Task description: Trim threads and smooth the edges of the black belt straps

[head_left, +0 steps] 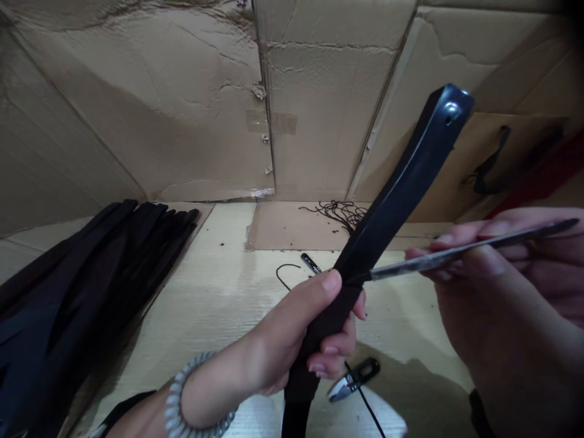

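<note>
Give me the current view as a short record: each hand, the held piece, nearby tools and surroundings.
Left hand: gripping black bar around its dark wrap
Right hand: holding slim tool, tip at the wrap's upper edge
Bar: tilted, far end raised
Near left hand: snips on table
Table's far side: dark cords
Left side: black pieces, piled

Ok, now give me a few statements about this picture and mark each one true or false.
1. The left hand grips a long black bar. True.
2. The right hand is empty. False: it holds a thin tool.
3. The thin tool's tip is near the left thumb. True.
4. A coiled band circles the right wrist. False: the coiled band is on the left wrist.
5. A pair of snips lies on the table. True.
6. The stack of dark pieces is at the picture's right. False: the stack is at the left.
</note>
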`<action>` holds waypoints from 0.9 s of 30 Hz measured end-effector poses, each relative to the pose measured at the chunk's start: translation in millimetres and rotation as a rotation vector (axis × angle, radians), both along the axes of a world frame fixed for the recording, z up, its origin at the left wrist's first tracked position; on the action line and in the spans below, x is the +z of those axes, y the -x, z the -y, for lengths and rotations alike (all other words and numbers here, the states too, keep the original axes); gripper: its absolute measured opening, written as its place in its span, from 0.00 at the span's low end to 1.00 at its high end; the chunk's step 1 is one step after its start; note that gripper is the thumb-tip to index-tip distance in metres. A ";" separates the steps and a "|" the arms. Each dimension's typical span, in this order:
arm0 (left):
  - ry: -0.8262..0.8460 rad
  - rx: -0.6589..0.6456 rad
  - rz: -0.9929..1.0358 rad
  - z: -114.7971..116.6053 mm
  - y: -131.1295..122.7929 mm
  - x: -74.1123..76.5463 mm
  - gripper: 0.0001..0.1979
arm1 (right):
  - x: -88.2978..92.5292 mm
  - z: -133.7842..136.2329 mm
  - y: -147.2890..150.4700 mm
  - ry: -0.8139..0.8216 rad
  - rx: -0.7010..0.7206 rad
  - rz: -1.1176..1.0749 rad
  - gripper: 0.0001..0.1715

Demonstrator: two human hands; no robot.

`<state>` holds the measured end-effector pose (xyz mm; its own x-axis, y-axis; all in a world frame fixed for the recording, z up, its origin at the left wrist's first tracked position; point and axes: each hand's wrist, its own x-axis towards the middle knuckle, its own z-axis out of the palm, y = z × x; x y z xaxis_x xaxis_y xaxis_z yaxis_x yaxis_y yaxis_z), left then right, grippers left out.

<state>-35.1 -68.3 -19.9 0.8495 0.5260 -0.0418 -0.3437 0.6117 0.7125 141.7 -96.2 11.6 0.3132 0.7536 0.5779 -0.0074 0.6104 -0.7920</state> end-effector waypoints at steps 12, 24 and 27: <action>-0.022 -0.011 -0.042 -2.3 -0.6 -0.4 0.22 | 5.5 4.5 3.2 0.051 -0.196 0.124 0.13; -0.011 -0.033 -0.035 -1.9 0.6 -3.4 0.21 | 11.7 -11.9 -10.4 0.083 0.107 0.125 0.09; 0.011 -0.029 -0.021 -0.9 0.7 -2.7 0.21 | 9.7 -14.9 -14.4 0.053 0.162 0.035 0.08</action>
